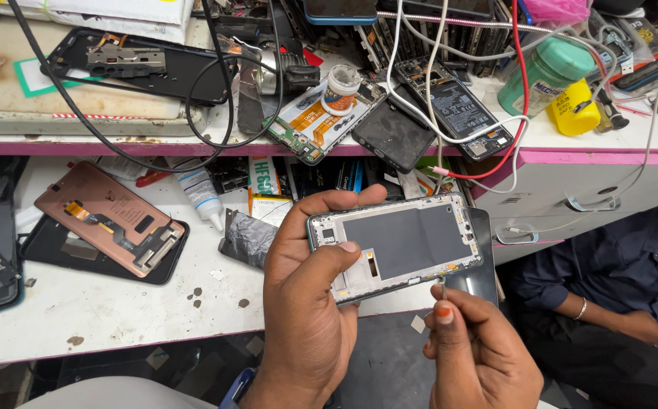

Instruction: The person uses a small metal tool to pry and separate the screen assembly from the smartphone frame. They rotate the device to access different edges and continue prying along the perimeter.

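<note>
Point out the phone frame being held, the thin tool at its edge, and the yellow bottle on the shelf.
phone frame (408,241): head view, on its dark centre panel.
thin tool (443,288): head view, on the metal shaft above the right hand's fingers.
yellow bottle (573,110): head view, on its body.

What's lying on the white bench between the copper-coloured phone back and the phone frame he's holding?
In the head view, a small white bottle and a crumpled silvery foil piece lie between the copper back and the frame.
</note>
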